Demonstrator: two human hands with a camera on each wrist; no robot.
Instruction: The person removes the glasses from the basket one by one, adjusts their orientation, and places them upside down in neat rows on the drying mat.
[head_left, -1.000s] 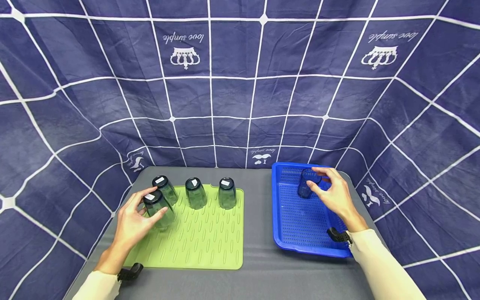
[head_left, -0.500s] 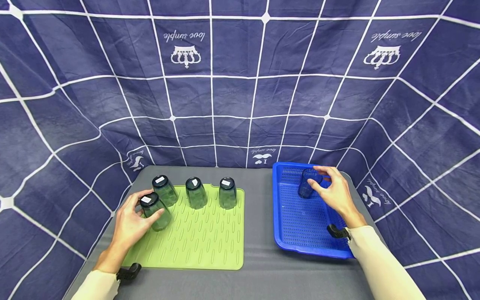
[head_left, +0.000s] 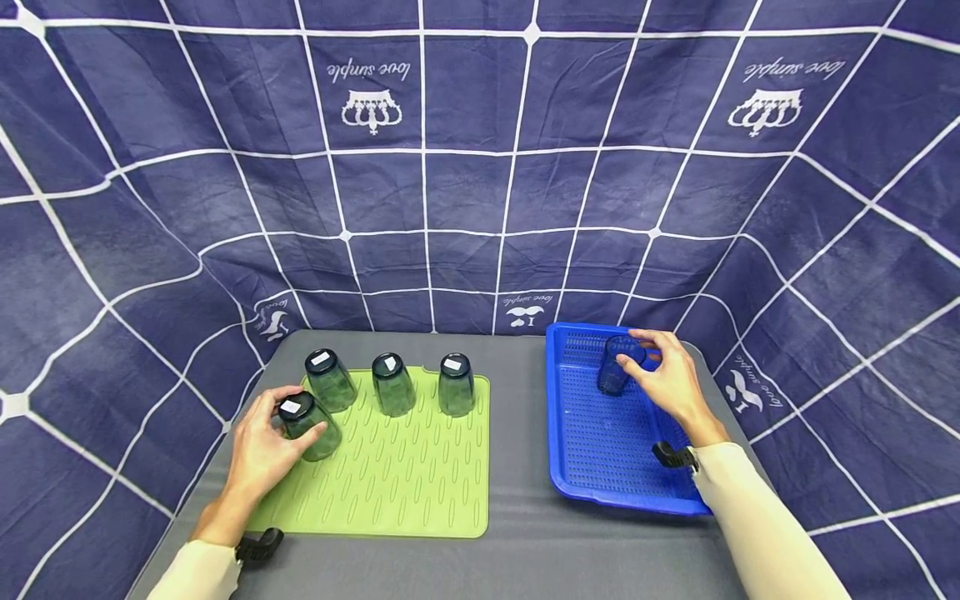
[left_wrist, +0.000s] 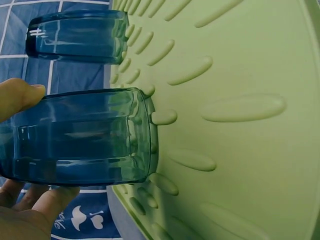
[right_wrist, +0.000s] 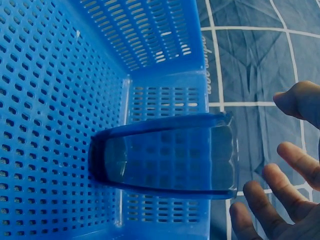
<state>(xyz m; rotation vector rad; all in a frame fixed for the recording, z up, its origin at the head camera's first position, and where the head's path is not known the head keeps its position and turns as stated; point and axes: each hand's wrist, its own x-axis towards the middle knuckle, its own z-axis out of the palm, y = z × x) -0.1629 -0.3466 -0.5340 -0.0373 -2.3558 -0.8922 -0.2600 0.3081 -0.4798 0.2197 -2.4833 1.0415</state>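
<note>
In the head view my left hand (head_left: pixel 262 446) grips an upside-down greenish glass (head_left: pixel 318 437) by its sides, thumb on one side and fingers on the other. Its rim meets the ribbed green drying mat (left_wrist: pixel 250 150) in the left wrist view. Behind it another upturned glass (head_left: pixel 332 383) stands on the mat. My right hand (head_left: pixel 671 379) is over the blue plastic basket (head_left: pixel 558 417), near an upright glass (head_left: pixel 613 375) at its far end. The right wrist view shows the fingers (right_wrist: pixel 272 200) spread just beyond that glass's rim, with a gap between.
Two more upturned glasses, one in the middle (head_left: pixel 393 387) and one to the right (head_left: pixel 456 387), stand along the mat's back edge. Grey tabletop (head_left: pixel 517 450) lies between mat and basket. A dark blue checked cloth (head_left: pixel 465 192) hangs behind and at both sides.
My left hand has brought its glass slightly left and down onto the mat, its base tilting a little left. My right hand and the glass in the basket have hardly moved.
</note>
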